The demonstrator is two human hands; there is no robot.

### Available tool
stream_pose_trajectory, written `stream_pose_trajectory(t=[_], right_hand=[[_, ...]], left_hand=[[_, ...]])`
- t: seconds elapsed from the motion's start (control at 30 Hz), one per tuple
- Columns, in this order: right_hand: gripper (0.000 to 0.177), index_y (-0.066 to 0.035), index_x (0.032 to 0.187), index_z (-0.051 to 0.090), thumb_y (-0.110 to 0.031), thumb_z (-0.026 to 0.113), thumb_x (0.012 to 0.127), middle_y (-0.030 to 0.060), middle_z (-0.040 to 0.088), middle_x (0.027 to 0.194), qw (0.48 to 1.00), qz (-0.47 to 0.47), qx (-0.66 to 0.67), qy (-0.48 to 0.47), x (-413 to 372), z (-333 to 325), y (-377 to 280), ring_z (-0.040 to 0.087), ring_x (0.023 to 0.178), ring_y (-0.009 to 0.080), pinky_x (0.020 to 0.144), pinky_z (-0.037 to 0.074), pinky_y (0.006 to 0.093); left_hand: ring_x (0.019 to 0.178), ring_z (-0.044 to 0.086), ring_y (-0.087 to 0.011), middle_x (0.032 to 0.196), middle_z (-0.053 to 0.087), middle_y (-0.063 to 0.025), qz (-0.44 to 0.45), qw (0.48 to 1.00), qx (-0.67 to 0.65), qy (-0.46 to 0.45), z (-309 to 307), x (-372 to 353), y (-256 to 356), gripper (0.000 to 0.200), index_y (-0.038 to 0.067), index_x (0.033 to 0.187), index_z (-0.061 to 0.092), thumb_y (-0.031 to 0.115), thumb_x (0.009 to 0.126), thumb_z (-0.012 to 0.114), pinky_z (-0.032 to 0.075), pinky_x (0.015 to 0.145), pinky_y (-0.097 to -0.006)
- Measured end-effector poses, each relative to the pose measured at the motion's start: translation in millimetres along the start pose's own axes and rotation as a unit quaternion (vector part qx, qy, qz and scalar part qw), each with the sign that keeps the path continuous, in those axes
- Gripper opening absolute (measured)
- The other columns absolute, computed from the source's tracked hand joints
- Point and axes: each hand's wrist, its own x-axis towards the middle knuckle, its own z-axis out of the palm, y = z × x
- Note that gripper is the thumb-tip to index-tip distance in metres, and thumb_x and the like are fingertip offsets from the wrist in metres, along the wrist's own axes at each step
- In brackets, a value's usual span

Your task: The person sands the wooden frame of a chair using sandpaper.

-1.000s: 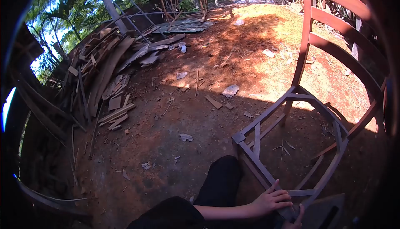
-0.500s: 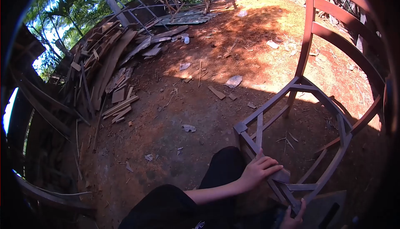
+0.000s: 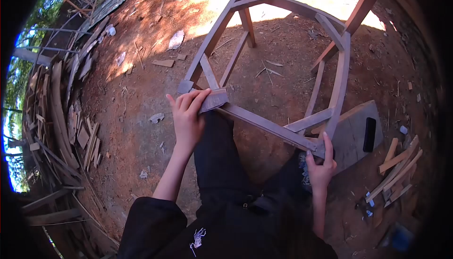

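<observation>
A wooden chair frame with no seat panel stands before me; its front rail (image 3: 264, 123) runs between my two hands. My left hand (image 3: 188, 120) is closed over a flat sanding block (image 3: 216, 101), which rests on the front rail close to the left corner (image 3: 185, 87). At the right front corner, my right hand (image 3: 322, 167) grips the chair frame (image 3: 340, 77), thumb and forefinger on either side of the wood. The chair's back posts rise out of view at the top.
Beneath the right corner lies a board (image 3: 354, 141) with a black oblong object (image 3: 370, 135) on it. Wood offcuts (image 3: 398, 167) lie at the right. A large pile of planks (image 3: 59, 112) fills the left side. Scraps litter the dirt ground (image 3: 141, 155).
My view has swung down and to the right, so the chair sits more central. My left hand and the sanding block have slid along the front rail to its left end.
</observation>
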Motion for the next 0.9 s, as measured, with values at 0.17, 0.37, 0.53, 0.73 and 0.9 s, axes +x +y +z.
stream_pose_trajectory(t=[0.17, 0.37, 0.53, 0.73, 0.9], right_hand=[[0.078, -0.009, 0.135, 0.034, -0.005, 0.067, 0.064, 0.014, 0.065, 0.087, 0.996, 0.06, 0.038, 0.057, -3.4, 5.9, -5.0, 0.064, 0.066, 0.0218, 0.058, 0.05, 0.031], [0.062, -0.002, 0.12, 0.047, -0.01, 0.071, 0.063, 0.0117, 0.066, 0.084, 0.997, 0.075, 0.008, 0.003, -5.7, 5.5, 16.1, 0.066, 0.073, 0.019, 0.061, 0.05, 0.029], [0.054, 0.0, 0.111, 0.052, -0.014, 0.072, 0.063, 0.0086, 0.066, 0.08, 0.989, 0.144, 0.022, -0.022, -9.0, 4.3, 21.7, 0.064, 0.068, 0.0133, 0.06, 0.049, 0.0266], [0.048, 0.0, 0.104, 0.055, -0.015, 0.072, 0.062, 0.0051, 0.064, 0.072, 0.99, 0.129, 0.062, -0.008, -5.7, 6.2, 16.5, 0.057, 0.057, 0.0074, 0.055, 0.046, 0.0233], [0.043, 0.001, 0.099, 0.055, -0.015, 0.072, 0.063, 0.0041, 0.064, 0.07, 0.992, 0.1, 0.073, -0.017, -4.6, 8.9, 27.8, 0.058, 0.059, 0.0065, 0.054, 0.046, 0.0234]], left_hand=[[0.099, 0.052, -0.0252, 0.1, 0.057, -0.0055, 0.04, 0.997, -0.066, -0.025, 12.8, -7.0, 46.7, 0.049, 0.012, 0.109, 0.061, -0.006, 0.064, 0.058, 0.016, 0.106, -0.0523], [0.099, 0.052, -0.0244, 0.101, 0.053, -0.0071, 0.166, 0.952, -0.237, -0.097, 53.6, -32.1, 148.8, 0.047, 0.01, 0.108, 0.06, -0.002, 0.063, 0.058, 0.026, 0.103, -0.0518], [0.098, 0.054, -0.024, 0.1, 0.057, -0.0056, 0.18, 0.962, -0.198, -0.053, 46.0, -32.2, 110.8, 0.047, 0.012, 0.106, 0.063, -0.002, 0.061, 0.059, 0.026, 0.103, -0.0495], [0.098, 0.053, -0.0255, 0.098, 0.057, -0.0067, 0.057, 0.997, -0.052, 0.018, 11.5, -6.0, 22.2, 0.051, 0.01, 0.106, 0.062, -0.009, 0.059, 0.055, 0.024, 0.104, -0.0497], [0.094, 0.055, -0.0254, 0.095, 0.057, -0.0084, 0.042, 0.999, -0.021, -0.009, 2.0, -3.2, 23.4, 0.044, 0.007, 0.106, 0.062, -0.007, 0.064, 0.056, 0.027, 0.103, -0.0472]])
